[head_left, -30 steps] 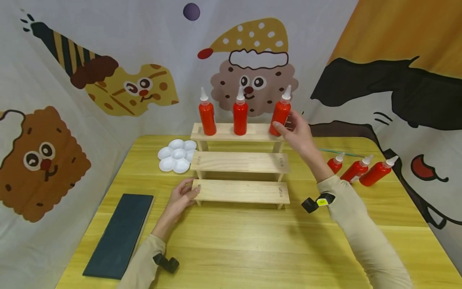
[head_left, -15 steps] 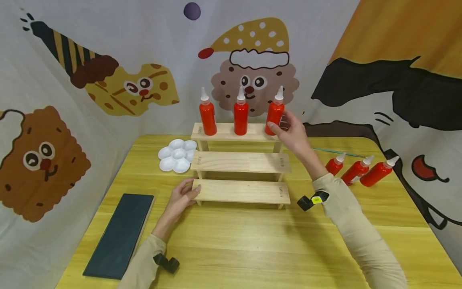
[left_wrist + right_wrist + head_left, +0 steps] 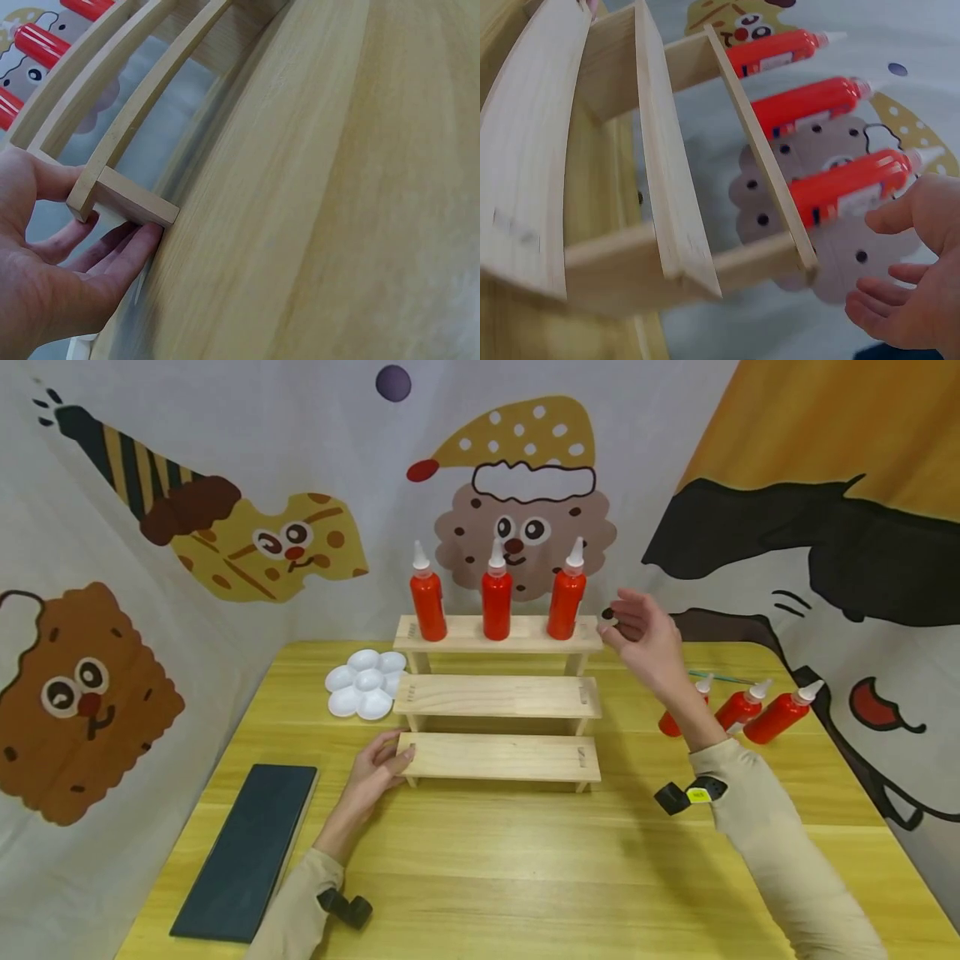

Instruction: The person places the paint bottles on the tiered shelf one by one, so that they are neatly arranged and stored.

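Observation:
A three-step wooden display rack (image 3: 498,756) stands on the table. My left hand (image 3: 375,762) grips the left end of its lowest step; in the left wrist view the thumb lies at the board's end and the fingers (image 3: 124,259) are at the side leg. Upright on the top step are three red squeeze bottles with white pointed caps: a left bottle (image 3: 429,607), a middle bottle (image 3: 497,606) and a right bottle (image 3: 566,606). Just right of the top step my right hand (image 3: 648,639) holds nothing, its fingers loosely bent and apart from the right bottle (image 3: 847,189).
Three more red bottles (image 3: 776,718) are at the table's right side, partly behind the right forearm, with a thin teal stick (image 3: 723,677) behind them. A white flower-shaped paint palette (image 3: 367,683) sits left of the rack. A dark flat board (image 3: 243,852) lies at front left.
The right hand slid the right bottle leftward along the top step, then let go and moved away to the right. The left hand stays in place on the rack.

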`<state>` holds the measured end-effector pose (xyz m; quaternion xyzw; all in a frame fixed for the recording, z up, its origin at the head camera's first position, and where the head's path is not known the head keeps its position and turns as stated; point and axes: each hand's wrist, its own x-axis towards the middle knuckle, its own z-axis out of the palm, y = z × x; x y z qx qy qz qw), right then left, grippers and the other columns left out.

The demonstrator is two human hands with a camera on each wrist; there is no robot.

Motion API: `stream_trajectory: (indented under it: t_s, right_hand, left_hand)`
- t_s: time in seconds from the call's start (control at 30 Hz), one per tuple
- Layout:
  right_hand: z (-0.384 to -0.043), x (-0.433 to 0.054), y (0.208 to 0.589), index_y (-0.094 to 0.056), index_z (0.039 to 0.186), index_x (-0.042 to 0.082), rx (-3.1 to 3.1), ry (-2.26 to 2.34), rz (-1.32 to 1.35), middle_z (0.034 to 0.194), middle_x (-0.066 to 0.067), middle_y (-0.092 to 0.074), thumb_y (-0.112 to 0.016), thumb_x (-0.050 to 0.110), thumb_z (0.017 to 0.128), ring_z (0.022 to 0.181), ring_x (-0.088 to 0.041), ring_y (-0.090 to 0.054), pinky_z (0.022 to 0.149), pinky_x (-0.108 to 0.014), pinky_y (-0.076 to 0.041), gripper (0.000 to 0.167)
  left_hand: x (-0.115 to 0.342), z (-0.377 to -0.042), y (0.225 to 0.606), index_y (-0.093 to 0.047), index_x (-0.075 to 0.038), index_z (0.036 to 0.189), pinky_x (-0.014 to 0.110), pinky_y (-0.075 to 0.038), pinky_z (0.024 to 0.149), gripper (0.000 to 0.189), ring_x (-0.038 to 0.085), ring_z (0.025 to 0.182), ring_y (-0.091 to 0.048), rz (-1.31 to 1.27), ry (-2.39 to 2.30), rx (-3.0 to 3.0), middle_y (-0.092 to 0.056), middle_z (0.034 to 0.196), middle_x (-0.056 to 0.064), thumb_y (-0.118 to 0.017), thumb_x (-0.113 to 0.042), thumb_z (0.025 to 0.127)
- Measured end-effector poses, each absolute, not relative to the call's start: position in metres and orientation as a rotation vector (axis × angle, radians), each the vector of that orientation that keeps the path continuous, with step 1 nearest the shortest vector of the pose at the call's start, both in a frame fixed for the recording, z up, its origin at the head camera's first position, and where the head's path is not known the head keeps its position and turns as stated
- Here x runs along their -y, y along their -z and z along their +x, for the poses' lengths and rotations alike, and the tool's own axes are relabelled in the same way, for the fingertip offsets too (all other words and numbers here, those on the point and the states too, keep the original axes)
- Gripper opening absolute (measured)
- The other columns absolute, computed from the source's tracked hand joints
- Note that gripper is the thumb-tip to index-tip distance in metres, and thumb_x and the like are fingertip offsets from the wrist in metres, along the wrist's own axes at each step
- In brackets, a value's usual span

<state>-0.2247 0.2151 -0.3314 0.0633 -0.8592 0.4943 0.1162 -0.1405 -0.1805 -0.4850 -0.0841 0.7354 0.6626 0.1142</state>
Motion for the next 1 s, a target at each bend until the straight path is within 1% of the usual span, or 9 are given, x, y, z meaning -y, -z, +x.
stream_trajectory:
  t_s: [0.23,0.4,0.5,0.7,0.87,1.0]
  right_hand:
    - [-0.209,-0.25,0.332,-0.04,0.151,0.003,2.484,-1.338,0.024,0.15,-0.021,-0.05,-0.066,0.025,0.099,0.139,-0.038,-0.045,0.12,-0.049,-0.034,0.062]
    - [-0.198,-0.273,0.344,-0.034,0.155,0.006,2.473,-1.356,-0.118,0.156,-0.017,-0.042,-0.063,0.032,0.1,0.145,-0.034,-0.038,0.124,-0.045,-0.028,0.067]
    - [-0.19,-0.283,0.355,-0.032,0.155,0.007,2.456,-1.38,-0.2,0.157,-0.015,-0.041,-0.064,0.032,0.1,0.147,-0.032,-0.037,0.125,-0.042,-0.027,0.068]
    - [-0.18,-0.301,0.38,-0.032,0.156,0.01,2.42,-1.421,-0.299,0.159,-0.017,-0.039,-0.063,0.029,0.101,0.148,-0.031,-0.037,0.125,-0.038,-0.028,0.067]
    - [-0.175,-0.309,0.402,-0.029,0.158,0.011,2.39,-1.478,-0.402,0.161,-0.016,-0.037,-0.063,0.027,0.1,0.149,-0.03,-0.036,0.124,-0.039,-0.029,0.069]
    - [-0.174,-0.308,0.421,-0.028,0.158,0.007,2.374,-1.52,-0.483,0.16,-0.018,-0.038,-0.066,0.024,0.098,0.146,-0.033,-0.04,0.122,-0.042,-0.034,0.073]
  left_hand:
    - [0.181,-0.139,0.484,-0.044,-0.012,0.152,0.035,-0.058,0.091,0.055,0.023,0.112,-0.066,-0.247,-1.96,-2.156,-0.049,0.15,0.024,-0.063,-0.024,0.102]
    - [0.182,-0.139,0.485,-0.044,-0.011,0.152,0.034,-0.058,0.09,0.054,0.021,0.109,-0.066,-0.257,-1.974,-2.145,-0.05,0.15,0.024,-0.063,-0.023,0.102]
    - [0.183,-0.138,0.485,-0.044,-0.011,0.152,0.034,-0.058,0.09,0.054,0.021,0.109,-0.066,-0.262,-1.971,-2.147,-0.05,0.149,0.024,-0.063,-0.023,0.102]
    - [0.183,-0.137,0.484,-0.044,-0.01,0.152,0.036,-0.058,0.091,0.055,0.024,0.112,-0.066,-0.254,-1.971,-2.154,-0.049,0.15,0.025,-0.063,-0.024,0.102]
    - [0.182,-0.139,0.484,-0.044,-0.011,0.152,0.035,-0.058,0.089,0.056,0.024,0.111,-0.066,-0.24,-1.98,-2.148,-0.051,0.149,0.025,-0.064,-0.024,0.101]
    - [0.181,-0.14,0.486,-0.044,-0.01,0.152,0.033,-0.059,0.087,0.056,0.023,0.109,-0.067,-0.231,-1.986,-2.143,-0.052,0.147,0.026,-0.064,-0.023,0.101]
